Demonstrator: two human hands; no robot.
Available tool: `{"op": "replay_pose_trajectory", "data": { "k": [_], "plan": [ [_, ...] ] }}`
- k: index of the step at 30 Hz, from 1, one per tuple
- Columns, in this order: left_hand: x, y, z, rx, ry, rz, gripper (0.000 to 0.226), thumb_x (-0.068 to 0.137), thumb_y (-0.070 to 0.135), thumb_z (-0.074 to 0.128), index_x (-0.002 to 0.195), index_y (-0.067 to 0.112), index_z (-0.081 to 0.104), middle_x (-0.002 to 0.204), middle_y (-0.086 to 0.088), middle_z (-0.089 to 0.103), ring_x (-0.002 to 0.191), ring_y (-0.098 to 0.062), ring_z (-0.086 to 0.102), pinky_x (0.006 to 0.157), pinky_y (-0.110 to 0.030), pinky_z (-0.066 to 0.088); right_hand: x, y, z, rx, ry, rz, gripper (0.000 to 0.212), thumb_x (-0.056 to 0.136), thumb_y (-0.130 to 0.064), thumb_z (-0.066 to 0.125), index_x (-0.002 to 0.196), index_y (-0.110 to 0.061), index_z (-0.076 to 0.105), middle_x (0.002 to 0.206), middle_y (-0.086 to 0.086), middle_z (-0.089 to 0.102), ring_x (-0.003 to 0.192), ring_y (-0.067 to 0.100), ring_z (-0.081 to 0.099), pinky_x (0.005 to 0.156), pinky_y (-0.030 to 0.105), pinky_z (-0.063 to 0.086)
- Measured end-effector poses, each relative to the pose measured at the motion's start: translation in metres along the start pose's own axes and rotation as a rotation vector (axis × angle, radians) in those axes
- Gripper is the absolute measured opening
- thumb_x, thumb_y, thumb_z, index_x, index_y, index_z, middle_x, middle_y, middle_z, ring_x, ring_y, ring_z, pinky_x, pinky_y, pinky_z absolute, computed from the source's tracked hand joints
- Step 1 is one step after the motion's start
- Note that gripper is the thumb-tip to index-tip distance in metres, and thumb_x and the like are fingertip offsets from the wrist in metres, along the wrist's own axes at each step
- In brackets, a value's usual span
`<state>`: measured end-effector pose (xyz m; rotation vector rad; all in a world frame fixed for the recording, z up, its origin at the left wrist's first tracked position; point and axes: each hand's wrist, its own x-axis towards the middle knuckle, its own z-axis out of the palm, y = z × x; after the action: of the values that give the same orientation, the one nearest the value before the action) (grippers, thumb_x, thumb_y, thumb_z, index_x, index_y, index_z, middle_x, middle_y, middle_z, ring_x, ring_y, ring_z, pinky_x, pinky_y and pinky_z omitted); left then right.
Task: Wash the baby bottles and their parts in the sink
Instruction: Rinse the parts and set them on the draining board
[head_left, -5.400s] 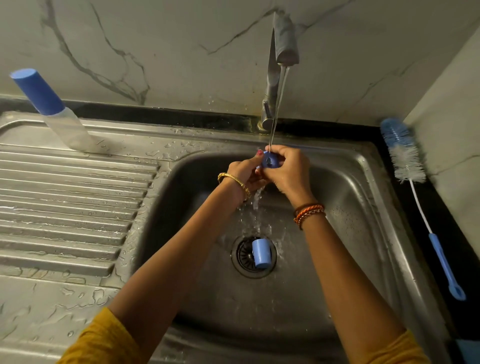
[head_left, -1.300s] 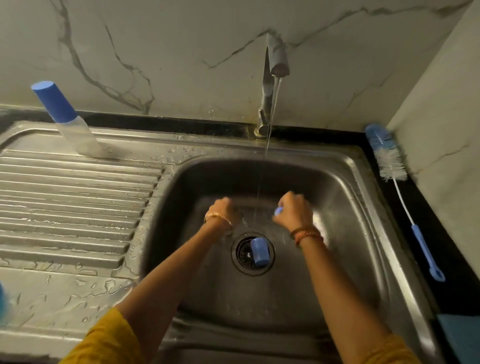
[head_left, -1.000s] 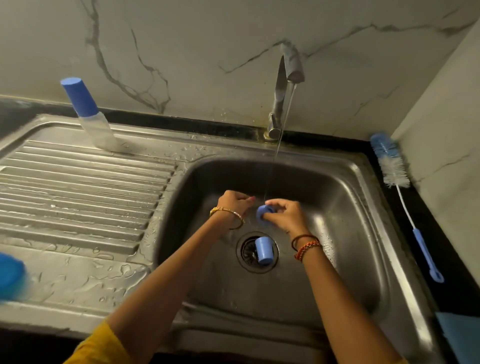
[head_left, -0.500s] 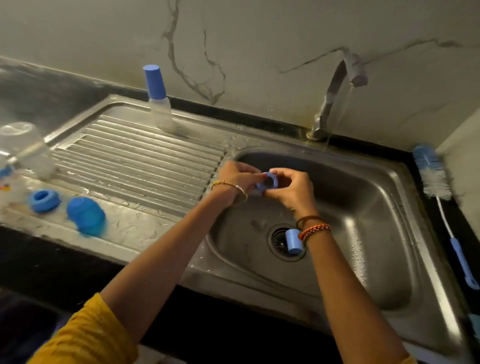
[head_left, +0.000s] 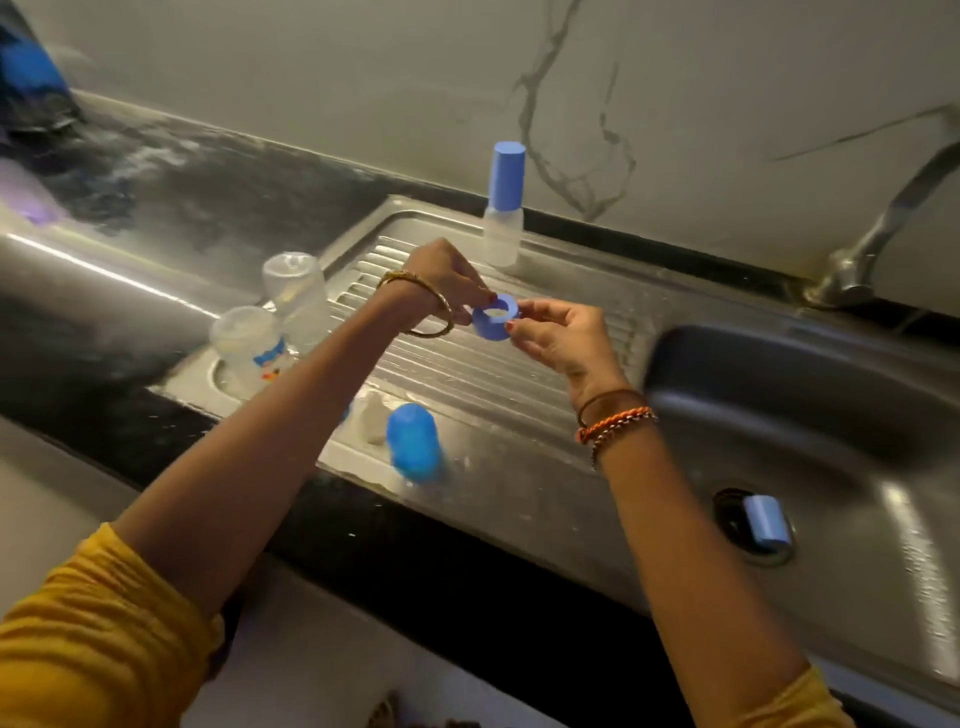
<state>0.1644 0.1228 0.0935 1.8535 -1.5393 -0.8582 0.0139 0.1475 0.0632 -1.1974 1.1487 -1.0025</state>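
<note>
Over the ribbed drainboard (head_left: 467, 374) my left hand (head_left: 441, 283) and right hand (head_left: 563, 335) pinch a blue bottle collar ring (head_left: 496, 323), something pale inside it. In the sink basin (head_left: 857, 426) a blue cap (head_left: 766, 522) lies on the drain. At the drainboard's left end stand two clear bottles (head_left: 270, 332).

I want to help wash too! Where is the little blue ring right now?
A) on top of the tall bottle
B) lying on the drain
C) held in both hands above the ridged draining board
C: the left hand and right hand pinch the blue ring over the draining board.
</note>
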Motion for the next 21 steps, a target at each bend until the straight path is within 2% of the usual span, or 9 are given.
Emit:
{"op": "replay_pose_trajectory", "data": {
  "k": [2, 4, 6, 7, 8, 10, 15, 19, 21],
  "plan": [
    [0.004, -0.017, -0.022, 0.136, -0.036, 0.000, 0.017, 0.078, 0.013, 0.071, 0.091, 0.003, 0.073, 0.034, 0.009, 0.053, 0.031, 0.001, 0.050, 0.038, -0.008, 0.042, 0.006, 0.004, 0.028, 0.031, -0.030, 0.055, 0.021, 0.083, 0.005, 0.061, 0.103, 0.005, 0.063, 0.102, 0.020, 0.065, 0.092, 0.025, 0.065, 0.071, 0.018, 0.053],
    [0.009, -0.032, -0.041, 0.261, -0.092, 0.003, 0.015, 0.080, 0.012, 0.069, 0.091, 0.004, 0.073, 0.035, 0.010, 0.055, 0.037, 0.001, 0.056, 0.041, -0.010, 0.044, 0.012, 0.011, 0.055, 0.040, -0.065, 0.093, 0.024, 0.082, 0.007, 0.060, 0.106, 0.010, 0.060, 0.090, 0.013, 0.064, 0.079, 0.018, 0.062, 0.066, 0.015, 0.053],
    [0.015, -0.044, -0.055, 0.371, -0.149, -0.020, 0.012, 0.080, 0.011, 0.069, 0.090, 0.004, 0.070, 0.054, 0.003, 0.067, 0.069, -0.013, 0.070, 0.066, -0.024, 0.057, 0.018, 0.018, 0.077, 0.013, -0.082, 0.117, 0.027, 0.081, 0.008, 0.061, 0.108, 0.013, 0.058, 0.080, 0.008, 0.061, 0.073, 0.014, 0.059, 0.066, 0.017, 0.053],
    [0.017, -0.048, -0.059, 0.403, -0.170, -0.048, 0.011, 0.080, 0.010, 0.070, 0.089, 0.005, 0.067, 0.067, -0.003, 0.071, 0.085, -0.022, 0.069, 0.079, -0.032, 0.056, 0.021, 0.020, 0.085, -0.004, -0.084, 0.130, 0.027, 0.080, 0.008, 0.062, 0.107, 0.013, 0.059, 0.081, 0.009, 0.061, 0.075, 0.016, 0.059, 0.069, 0.020, 0.053],
    [0.019, -0.052, -0.063, 0.432, -0.185, -0.070, 0.013, 0.079, 0.009, 0.071, 0.090, 0.007, 0.064, 0.082, -0.009, 0.071, 0.092, -0.027, 0.066, 0.085, -0.036, 0.054, 0.024, 0.023, 0.094, -0.021, -0.088, 0.144, 0.027, 0.080, 0.008, 0.063, 0.106, 0.012, 0.059, 0.083, 0.011, 0.061, 0.080, 0.018, 0.059, 0.073, 0.023, 0.053],
    [0.021, -0.062, -0.067, 0.556, -0.197, -0.046, 0.016, 0.078, 0.012, 0.072, 0.091, 0.005, 0.065, 0.096, -0.015, 0.069, 0.085, -0.025, 0.063, 0.083, -0.034, 0.052, 0.029, 0.027, 0.107, -0.067, -0.114, 0.165, 0.026, 0.079, 0.007, 0.065, 0.104, 0.011, 0.060, 0.088, 0.013, 0.061, 0.086, 0.020, 0.059, 0.077, 0.025, 0.051],
    [0.016, -0.077, -0.071, 0.810, -0.159, 0.042, 0.030, 0.071, 0.022, 0.079, 0.094, 0.004, 0.071, 0.080, -0.008, 0.062, 0.074, -0.019, 0.055, 0.066, -0.025, 0.046, 0.039, 0.030, 0.128, -0.306, -0.184, 0.177, 0.028, 0.077, 0.002, 0.068, 0.104, 0.009, 0.064, 0.103, 0.019, 0.064, 0.078, 0.013, 0.058, 0.054, 0.009, 0.048],
    [0.017, -0.083, -0.067, 0.876, -0.132, 0.089, 0.036, 0.073, 0.024, 0.078, 0.097, 0.001, 0.065, 0.095, -0.013, 0.066, 0.091, -0.025, 0.063, 0.074, -0.027, 0.047, 0.049, 0.031, 0.137, -0.522, -0.207, 0.160, 0.024, 0.078, -0.006, 0.070, 0.100, 0.002, 0.068, 0.103, 0.015, 0.066, 0.093, 0.019, 0.057, 0.076, 0.025, 0.049],
    [0.017, -0.085, -0.064, 0.877, -0.121, 0.116, 0.041, 0.075, 0.030, 0.077, 0.099, 0.000, 0.063, 0.101, -0.015, 0.066, 0.097, -0.026, 0.062, 0.079, -0.029, 0.048, 0.052, 0.032, 0.139, -0.540, -0.205, 0.166, 0.021, 0.078, -0.003, 0.068, 0.099, 0.002, 0.068, 0.104, 0.016, 0.066, 0.091, 0.019, 0.058, 0.076, 0.026, 0.050]
  ]
}}
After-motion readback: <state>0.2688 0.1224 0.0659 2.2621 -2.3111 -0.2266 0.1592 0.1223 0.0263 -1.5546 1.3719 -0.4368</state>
